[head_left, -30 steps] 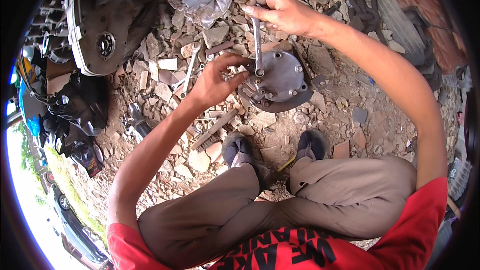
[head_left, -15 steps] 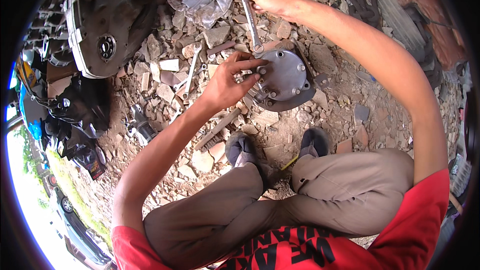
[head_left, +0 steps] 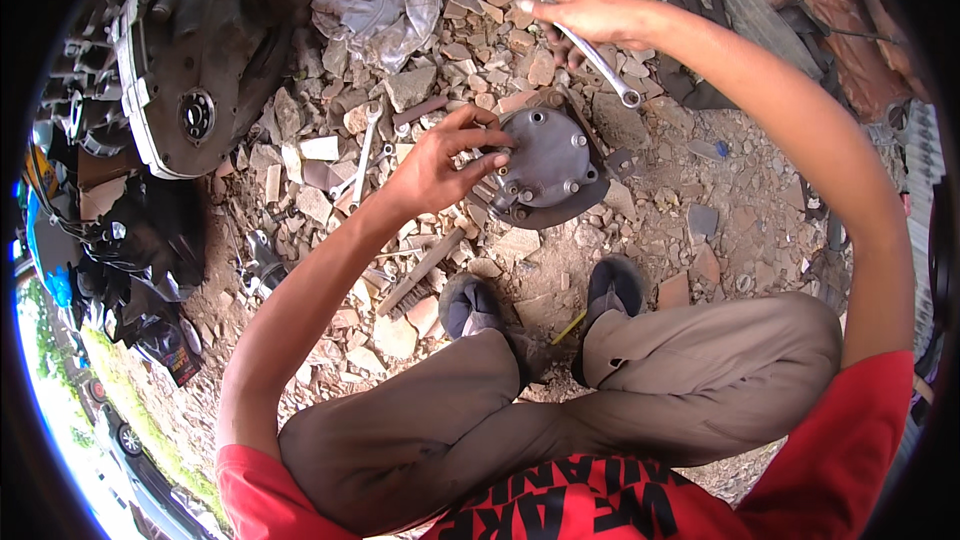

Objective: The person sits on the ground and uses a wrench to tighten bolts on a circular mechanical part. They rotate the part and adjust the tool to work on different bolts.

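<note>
Your right hand [head_left: 588, 18] grips the wrench [head_left: 598, 59], which has swung rightward, clear of the round metal cover [head_left: 549, 162] on the rubble [head_left: 411, 87]. That leaves the cover to your left hand [head_left: 442, 162], fingers narrowed at its edge, any grip unclear

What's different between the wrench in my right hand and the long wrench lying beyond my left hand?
The held wrench is gripped by your right hand, while the ground wrench lies on rubble. In view, the held wrench slants down rightward; the ground wrench slants steeply down leftward. Both are silvery metal.
</note>
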Motion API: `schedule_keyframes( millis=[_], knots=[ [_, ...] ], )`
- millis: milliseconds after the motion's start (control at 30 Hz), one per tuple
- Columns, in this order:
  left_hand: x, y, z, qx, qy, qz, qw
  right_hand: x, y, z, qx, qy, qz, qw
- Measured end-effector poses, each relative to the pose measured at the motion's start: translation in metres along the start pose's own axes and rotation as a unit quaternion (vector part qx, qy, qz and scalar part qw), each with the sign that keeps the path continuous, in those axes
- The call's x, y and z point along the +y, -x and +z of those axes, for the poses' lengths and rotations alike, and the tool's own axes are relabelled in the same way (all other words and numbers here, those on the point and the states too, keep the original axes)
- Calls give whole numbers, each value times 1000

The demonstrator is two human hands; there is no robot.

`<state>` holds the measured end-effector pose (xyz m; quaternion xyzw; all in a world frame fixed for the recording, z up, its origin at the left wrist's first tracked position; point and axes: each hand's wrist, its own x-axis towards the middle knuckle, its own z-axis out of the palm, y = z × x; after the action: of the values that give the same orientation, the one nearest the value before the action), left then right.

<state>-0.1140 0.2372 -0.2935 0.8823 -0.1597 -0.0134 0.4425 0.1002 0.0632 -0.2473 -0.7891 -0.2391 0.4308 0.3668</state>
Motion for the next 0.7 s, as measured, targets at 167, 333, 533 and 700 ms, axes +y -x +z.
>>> schedule_keyframes(
  millis=[167, 333, 533, 700],
  knots=[
    [5, -21, -12, -100, 35, 0, 994, 41, 19, 17, -62, -19, 69, 995],
    [-3, -10, -7, -50, 86, -72, 992, 67, 27, 51, -19, -119, 55, 991],
    [-3, -14, -14, -100, 59, -21, 993, 73, 21, 52, 60, 59, -26, 996],
    [1, -20, -21, -145, 71, -86, 983, 71, 23, 57, 96, 88, -46, 990]
  ],
)
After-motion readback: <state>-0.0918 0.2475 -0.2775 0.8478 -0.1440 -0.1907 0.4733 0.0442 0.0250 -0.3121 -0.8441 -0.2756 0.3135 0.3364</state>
